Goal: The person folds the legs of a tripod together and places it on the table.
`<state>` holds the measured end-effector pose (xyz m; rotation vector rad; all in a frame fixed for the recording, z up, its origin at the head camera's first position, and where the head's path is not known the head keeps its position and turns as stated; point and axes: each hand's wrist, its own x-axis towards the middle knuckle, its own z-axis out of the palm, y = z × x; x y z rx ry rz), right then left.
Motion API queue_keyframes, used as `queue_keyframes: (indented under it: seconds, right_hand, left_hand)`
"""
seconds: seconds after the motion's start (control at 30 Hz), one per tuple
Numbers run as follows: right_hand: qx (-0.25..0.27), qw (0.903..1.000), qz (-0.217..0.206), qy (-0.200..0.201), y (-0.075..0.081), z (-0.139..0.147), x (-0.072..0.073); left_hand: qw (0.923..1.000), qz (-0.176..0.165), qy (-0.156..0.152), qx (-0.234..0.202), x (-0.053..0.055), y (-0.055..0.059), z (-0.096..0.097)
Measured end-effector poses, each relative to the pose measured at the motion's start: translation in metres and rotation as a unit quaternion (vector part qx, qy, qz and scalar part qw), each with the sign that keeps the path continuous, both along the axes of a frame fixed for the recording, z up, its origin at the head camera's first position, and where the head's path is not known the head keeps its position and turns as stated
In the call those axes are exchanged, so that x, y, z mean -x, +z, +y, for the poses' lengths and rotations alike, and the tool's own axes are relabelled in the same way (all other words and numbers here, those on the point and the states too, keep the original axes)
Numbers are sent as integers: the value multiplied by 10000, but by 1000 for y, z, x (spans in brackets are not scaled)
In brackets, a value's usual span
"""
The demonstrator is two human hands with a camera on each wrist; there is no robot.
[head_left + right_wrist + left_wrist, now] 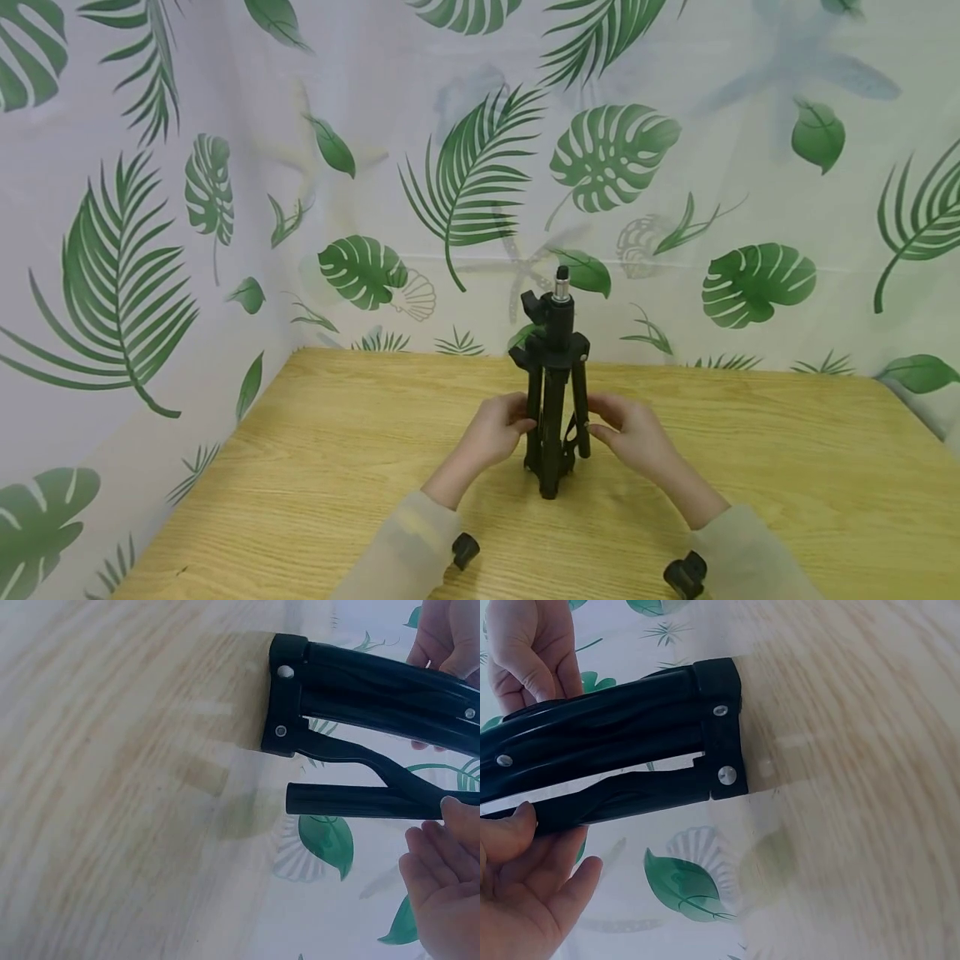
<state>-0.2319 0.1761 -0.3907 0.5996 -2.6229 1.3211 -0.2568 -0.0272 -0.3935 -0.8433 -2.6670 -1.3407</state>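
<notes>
Upright black tripod (553, 400) (silver-necked).

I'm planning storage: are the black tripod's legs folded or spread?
Nearly folded: the tripod legs run close together, though the right wrist view shows one leg slightly apart.

In 2 wrist views, edges cut off the tripod (615, 731).
</notes>
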Motion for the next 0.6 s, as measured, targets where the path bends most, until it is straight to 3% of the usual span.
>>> queue_keyframes:
  seconds: [0.47,0.6]
  right_hand:
    - [23,9998,-109,134,-4,3,1]
    - [3,9999,-122,68,-4,2,0]
  left_hand:
    - [9999,11,-72,119,1,2,3]
    - [10000,-50,-44,-53,0,0,2]
